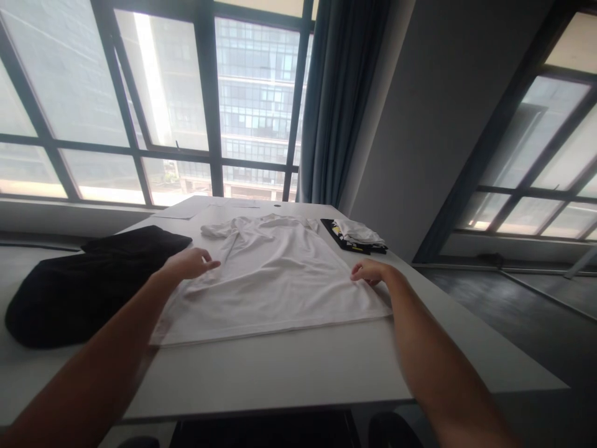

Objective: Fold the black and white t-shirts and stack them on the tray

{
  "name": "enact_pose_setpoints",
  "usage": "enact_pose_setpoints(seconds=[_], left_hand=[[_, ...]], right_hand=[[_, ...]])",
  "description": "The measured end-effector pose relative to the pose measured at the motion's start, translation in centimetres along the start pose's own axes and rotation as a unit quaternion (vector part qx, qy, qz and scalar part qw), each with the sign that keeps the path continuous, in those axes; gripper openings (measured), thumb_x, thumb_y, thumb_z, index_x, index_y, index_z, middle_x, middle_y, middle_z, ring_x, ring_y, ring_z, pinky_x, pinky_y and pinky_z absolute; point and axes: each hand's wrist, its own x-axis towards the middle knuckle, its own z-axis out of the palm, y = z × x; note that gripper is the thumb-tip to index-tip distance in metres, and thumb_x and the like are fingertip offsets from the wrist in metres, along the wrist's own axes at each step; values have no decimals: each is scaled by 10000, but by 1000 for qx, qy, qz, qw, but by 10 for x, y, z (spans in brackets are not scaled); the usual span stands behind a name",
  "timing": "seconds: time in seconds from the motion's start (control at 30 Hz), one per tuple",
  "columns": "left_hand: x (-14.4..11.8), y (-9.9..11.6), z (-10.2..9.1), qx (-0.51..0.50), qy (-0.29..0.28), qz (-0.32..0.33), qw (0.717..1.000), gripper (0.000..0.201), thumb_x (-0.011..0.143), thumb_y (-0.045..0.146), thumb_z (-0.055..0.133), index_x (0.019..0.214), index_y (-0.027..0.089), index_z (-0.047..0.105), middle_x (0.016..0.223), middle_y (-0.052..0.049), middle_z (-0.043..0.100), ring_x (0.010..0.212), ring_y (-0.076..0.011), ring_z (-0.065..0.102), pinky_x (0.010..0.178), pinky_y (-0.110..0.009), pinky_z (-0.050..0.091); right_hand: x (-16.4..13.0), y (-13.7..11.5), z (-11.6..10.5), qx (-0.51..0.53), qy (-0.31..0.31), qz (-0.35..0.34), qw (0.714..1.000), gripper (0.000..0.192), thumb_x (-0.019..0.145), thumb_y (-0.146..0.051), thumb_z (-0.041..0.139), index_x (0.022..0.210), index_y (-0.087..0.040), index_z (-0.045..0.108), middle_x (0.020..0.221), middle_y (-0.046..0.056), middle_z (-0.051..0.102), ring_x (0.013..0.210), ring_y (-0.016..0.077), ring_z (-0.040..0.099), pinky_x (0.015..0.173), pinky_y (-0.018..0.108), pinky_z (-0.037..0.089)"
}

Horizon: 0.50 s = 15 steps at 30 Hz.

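A white short-sleeved shirt (pixel 270 280) lies spread flat on the white table (pixel 289 367), collar toward the window. My left hand (pixel 189 262) rests at the shirt's left side edge, fingers together and pointing right. My right hand (pixel 370 272) touches the shirt's right side edge, fingers curled down onto the cloth. Whether either hand pinches the fabric is not clear.
A heap of black clothing (pixel 79 286) lies on the table's left part. A folded pile of white and black garments (pixel 357 235) sits at the far right corner. Sheets of paper (pixel 186 210) lie near the window. The table's right edge drops to a dark floor (pixel 527 311).
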Motion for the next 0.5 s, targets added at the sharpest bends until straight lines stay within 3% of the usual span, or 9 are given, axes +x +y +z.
enact_pose_setpoints(seconds=[0.1, 0.17, 0.3, 0.5], left_hand=[[2, 23, 17, 35, 15, -14, 999, 672, 758, 657, 543, 1239, 196, 629, 1231, -151, 651, 1107, -311, 614, 871, -348, 486], [3, 27, 28, 59, 20, -28, 998, 630, 801, 571, 544, 1299, 187, 588, 1319, -182, 586, 1141, -327, 601, 895, -377, 478], [7, 20, 35, 48, 19, -41, 998, 394, 863, 341, 497, 1199, 194, 642, 1227, -167, 647, 1077, -298, 634, 854, -359, 491], [11, 18, 27, 21, 2, -45, 999, 303, 745, 221, 595, 1027, 155, 685, 1102, -182, 694, 980, -299, 668, 783, -345, 515]], right_hand=[[1, -4, 6, -16, 24, -23, 999, 194, 666, -179, 721, 856, -165, 684, 836, 33, 647, 735, 145, 593, 592, 220, 495], [2, -4, 9, -34, 30, -27, 999, 169, 655, -160, 720, 821, -159, 686, 809, 32, 649, 715, 147, 593, 580, 220, 483], [5, -1, 9, -38, 25, -15, 999, 159, 632, -210, 749, 775, -166, 697, 747, 22, 652, 681, 150, 594, 580, 230, 477], [5, 3, 6, -33, 23, -13, 999, 217, 560, -289, 804, 713, -180, 695, 637, 8, 623, 611, 157, 588, 587, 269, 479]])
